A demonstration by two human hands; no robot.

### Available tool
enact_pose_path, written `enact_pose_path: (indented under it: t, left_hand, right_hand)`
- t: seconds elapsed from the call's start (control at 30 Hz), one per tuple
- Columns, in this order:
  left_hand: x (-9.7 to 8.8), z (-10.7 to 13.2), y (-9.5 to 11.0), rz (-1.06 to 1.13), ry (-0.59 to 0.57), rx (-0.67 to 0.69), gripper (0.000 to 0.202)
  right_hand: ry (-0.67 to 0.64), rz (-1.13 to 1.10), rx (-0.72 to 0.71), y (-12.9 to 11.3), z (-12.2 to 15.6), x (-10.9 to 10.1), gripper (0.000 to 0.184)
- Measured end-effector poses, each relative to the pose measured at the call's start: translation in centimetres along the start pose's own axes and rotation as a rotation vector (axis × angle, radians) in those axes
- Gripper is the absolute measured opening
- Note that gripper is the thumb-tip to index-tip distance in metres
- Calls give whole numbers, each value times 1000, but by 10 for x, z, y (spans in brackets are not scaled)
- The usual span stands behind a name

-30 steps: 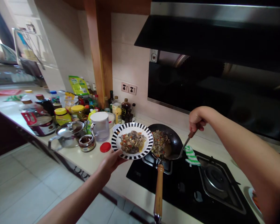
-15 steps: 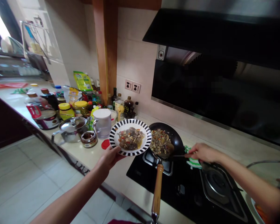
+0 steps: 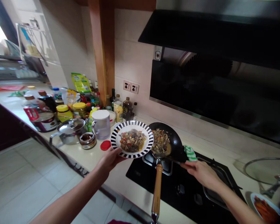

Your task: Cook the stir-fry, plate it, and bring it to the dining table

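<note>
My left hand (image 3: 110, 159) grips the near rim of a black-and-white striped plate (image 3: 132, 124) heaped with stir-fried food, holding it level beside the left edge of the black wok (image 3: 176, 141). The wok sits on the left burner with more of the same food inside, its long wooden handle (image 3: 157, 189) pointing toward me. My right hand (image 3: 200, 173) is low at the wok's right side, fingers closed around the end of a thin metal spatula (image 3: 175, 161) that reaches into the wok. A green-and-white striped cloth (image 3: 190, 153) lies just above that hand.
The black gas hob (image 3: 182, 189) has a second burner under my right wrist. A glass lid (image 3: 263, 169) and a plate of red food (image 3: 267, 209) sit at far right. Left of the hob stand a white-lidded jug (image 3: 100, 124), red cap (image 3: 105, 145), jar (image 3: 87, 140), lidded steel pot (image 3: 71, 130) and many bottles.
My right hand dropped from high above the wok to its right rim, bringing the spatula handle down flat. The plate stays held beside the wok.
</note>
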State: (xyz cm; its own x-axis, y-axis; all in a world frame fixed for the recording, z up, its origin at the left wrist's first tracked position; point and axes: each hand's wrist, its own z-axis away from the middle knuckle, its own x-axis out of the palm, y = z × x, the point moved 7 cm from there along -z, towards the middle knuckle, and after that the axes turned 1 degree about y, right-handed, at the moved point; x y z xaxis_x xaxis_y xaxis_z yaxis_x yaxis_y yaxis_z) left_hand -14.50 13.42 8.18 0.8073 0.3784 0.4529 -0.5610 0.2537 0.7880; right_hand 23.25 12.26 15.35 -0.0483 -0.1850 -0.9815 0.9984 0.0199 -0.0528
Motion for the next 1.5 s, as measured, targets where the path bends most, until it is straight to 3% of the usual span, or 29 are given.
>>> enact_pose_path:
  t: [0.13, 0.23, 0.33, 0.5, 0.77, 1.1, 1.27, 1.5]
  left_hand:
    - [0, 1, 1, 8, -6, 13, 27]
    - [4, 3, 1, 17, -5, 3, 28]
    - [8, 4, 1, 8, -2, -4, 28]
    - [10, 4, 0, -31, -12, -30, 24]
    - [14, -10, -8, -68, -49, -33, 32]
    - [41, -32, -27, -106, -101, -70, 42]
    - [62, -31, -35, -104, -143, -108, 53]
    - [79, -21, -40, -100, -201, -135, 56]
  right_hand:
    - [44, 4, 64, -1, 7, 39, 40]
    - [60, -18, 86, -13, 2, 55, 40]
    - [73, -39, 116, -18, -4, 59, 40]
    - [96, -48, 89, -6, -6, 54, 39]
    - [81, 5, 134, 18, 6, 22, 43]
    - [259, 71, 156, 34, 27, -57, 46]
    - [360, 47, 70, 11, 39, -78, 42]
    - [410, 283, -125, -47, 59, -69, 41]
